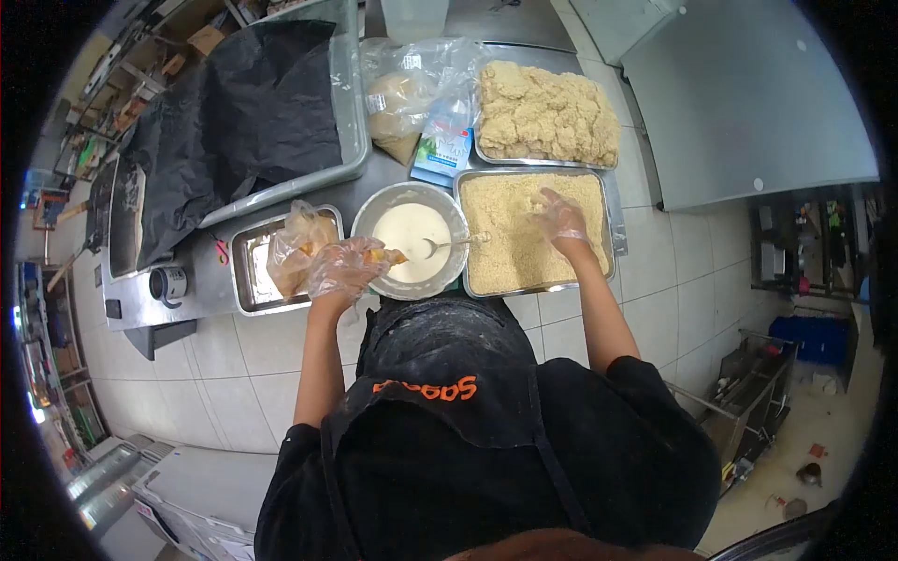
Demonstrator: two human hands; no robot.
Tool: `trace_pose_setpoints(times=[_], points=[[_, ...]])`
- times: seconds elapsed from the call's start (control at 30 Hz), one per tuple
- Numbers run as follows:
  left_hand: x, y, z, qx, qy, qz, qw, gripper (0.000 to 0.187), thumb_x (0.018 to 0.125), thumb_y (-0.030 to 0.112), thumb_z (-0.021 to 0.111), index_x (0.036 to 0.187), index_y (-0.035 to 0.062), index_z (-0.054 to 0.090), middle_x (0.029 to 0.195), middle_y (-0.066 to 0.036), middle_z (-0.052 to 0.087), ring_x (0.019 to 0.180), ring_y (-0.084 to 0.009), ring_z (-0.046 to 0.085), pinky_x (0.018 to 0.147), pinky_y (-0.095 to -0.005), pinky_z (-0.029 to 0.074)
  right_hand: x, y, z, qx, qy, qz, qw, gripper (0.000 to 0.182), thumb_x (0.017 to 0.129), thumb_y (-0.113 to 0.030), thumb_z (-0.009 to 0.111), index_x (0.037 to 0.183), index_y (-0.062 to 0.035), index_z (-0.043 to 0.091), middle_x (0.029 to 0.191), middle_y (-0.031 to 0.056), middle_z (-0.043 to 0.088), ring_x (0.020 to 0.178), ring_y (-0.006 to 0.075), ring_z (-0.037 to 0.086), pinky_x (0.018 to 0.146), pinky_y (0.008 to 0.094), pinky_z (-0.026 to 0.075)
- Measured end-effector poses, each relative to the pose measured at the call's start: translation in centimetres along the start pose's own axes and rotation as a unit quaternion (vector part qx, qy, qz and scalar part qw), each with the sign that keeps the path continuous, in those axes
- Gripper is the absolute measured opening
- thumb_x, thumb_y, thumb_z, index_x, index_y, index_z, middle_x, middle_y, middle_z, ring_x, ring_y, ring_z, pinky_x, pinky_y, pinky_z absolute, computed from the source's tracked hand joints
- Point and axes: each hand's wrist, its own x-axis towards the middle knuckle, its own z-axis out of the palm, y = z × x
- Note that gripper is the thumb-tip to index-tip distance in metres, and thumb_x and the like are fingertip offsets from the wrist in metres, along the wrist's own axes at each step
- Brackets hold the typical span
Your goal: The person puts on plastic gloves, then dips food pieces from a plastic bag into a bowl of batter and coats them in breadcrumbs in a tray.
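My left hand [348,266], in a clear plastic glove, is closed on a yellow-brown piece of food [394,256] at the left rim of a round bowl [364,222]. White batter [412,227] fills the bowl, and a spoon [451,243] leans in it with its handle over the right rim. Also gloved, my right hand [565,221] is over a metal tray [535,291] of pale breadcrumbs [510,257], its fingers apart and partly blurred. Left of the bowl, a metal tray [245,262] contains a clear plastic bag [301,229] with brownish contents, partly hidden by my left hand.
Behind the crumb tray stands another tray heaped with clumpy crumbs [547,107]. A blue-white packet [443,142] and a plastic bag [402,98] lie behind the bowl. Black sheeting [253,112] covers a large bin [351,154] at left. A mug [168,283] stands near the table's left end.
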Motion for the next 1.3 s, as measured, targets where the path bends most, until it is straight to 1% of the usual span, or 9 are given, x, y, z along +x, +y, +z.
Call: trace_pose_setpoints(times=[0.4,0.5,0.57,0.77,0.83,0.9,1.0,1.13,1.3], points=[[0.2,-3.8,1.4,-0.096,0.005,0.002,0.995,0.033,0.073,0.029,0.073,0.099,0.0095,0.071,0.091,-0.012,0.069,0.079,-0.0247,0.065,0.073,-0.0359,0.050,0.2,-8.0,-11.9,-0.133,-0.127,0.009,0.983,0.036,0.076,-0.025,0.072,0.105,-0.0045,0.067,0.101,0.0152,0.068,0.092,0.0270,0.065,0.082,0.0355,0.050],[0.0,-3.0,1.1,-0.109,0.045,0.010,0.993,0.037,0.076,0.037,0.073,0.098,0.0074,0.072,0.080,-0.009,0.066,0.064,-0.0201,0.060,0.064,-0.0329,0.048,1.9,-7.5,-13.8,-0.028,-0.174,0.028,0.984,0.031,0.075,-0.018,0.074,0.103,-0.0041,0.068,0.088,0.0148,0.069,0.078,0.0206,0.065,0.073,0.0319,0.051],[0.0,-1.8,0.5,-0.023,0.036,-0.021,0.999,0.036,0.073,0.036,0.076,0.095,0.0074,0.069,0.087,-0.014,0.067,0.078,-0.0269,0.064,0.071,-0.0375,0.049,3.7,-7.7,-14.9,-0.075,-0.209,-0.037,0.974,0.031,0.075,-0.014,0.075,0.104,-0.0056,0.068,0.088,0.0132,0.068,0.079,0.0187,0.064,0.074,0.0301,0.051],[0.0,-1.0,0.7,0.017,0.050,-0.023,0.998,0.036,0.073,0.038,0.076,0.090,0.0077,0.067,0.084,-0.013,0.067,0.078,-0.0276,0.064,0.070,-0.0390,0.049,10.0,-9.9,-17.3,-0.062,-0.245,-0.109,0.961,0.030,0.075,-0.012,0.076,0.102,-0.0055,0.066,0.089,0.0097,0.066,0.080,0.0188,0.063,0.076,0.0304,0.051],[0.1,-1.3,1.1,0.015,0.068,0.008,0.998,0.037,0.073,0.038,0.075,0.090,0.0062,0.066,0.083,-0.013,0.067,0.077,-0.0293,0.064,0.069,-0.0397,0.049,13.2,-9.6,-17.3,-0.027,-0.265,-0.113,0.957,0.028,0.075,-0.010,0.074,0.101,-0.0044,0.066,0.091,0.0105,0.067,0.082,0.0189,0.064,0.076,0.0304,0.051],[0.3,-0.5,1.5,0.039,0.072,-0.023,0.996,0.038,0.075,0.039,0.075,0.089,0.0048,0.065,0.082,-0.014,0.067,0.076,-0.0305,0.065,0.069,-0.0399,0.050,16.6,-10.6,-16.9,-0.068,-0.295,-0.144,0.942,0.039,0.074,-0.025,0.076,0.107,-0.0069,0.067,0.097,0.0148,0.069,0.088,0.0235,0.065,0.080,0.0328,0.051],[0.5,1.2,1.3,0.019,0.071,-0.070,0.995,0.042,0.075,0.043,0.075,0.086,0.0036,0.066,0.082,-0.015,0.068,0.076,-0.0280,0.065,0.070,-0.0386,0.050,22.7,-10.8,-14.2,-0.185,-0.316,-0.217,0.905,0.040,0.075,-0.014,0.072,0.111,-0.0020,0.063,0.099,0.0146,0.069,0.087,0.0202,0.065,0.076,0.0312,0.052],[1.3,2.2,2.0,0.012,0.063,-0.101,0.993,0.043,0.073,0.044,0.076,0.086,0.0044,0.068,0.082,-0.014,0.068,0.075,-0.0269,0.065,0.070,-0.0375,0.050,29.7,-8.3,-9.6,-0.201,-0.315,-0.245,0.895,0.048,0.074,-0.020,0.072,0.118,-0.0023,0.060,0.107,0.0175,0.066,0.096,0.0258,0.064,0.082,0.0345,0.051],[2.4,2.2,2.7,0.028,0.067,-0.124,0.990,0.040,0.072,0.043,0.076,0.089,0.0071,0.071,0.083,-0.012,0.069,0.076,-0.0264,0.066,0.070,-0.0366,0.050,33.6,-5.4,-5.3,-0.270,-0.201,-0.231,0.913,0.055,0.076,-0.025,0.068,0.124,-0.0036,0.054,0.123,0.0217,0.057,0.114,0.0355,0.055,0.094,0.0407,0.046]])
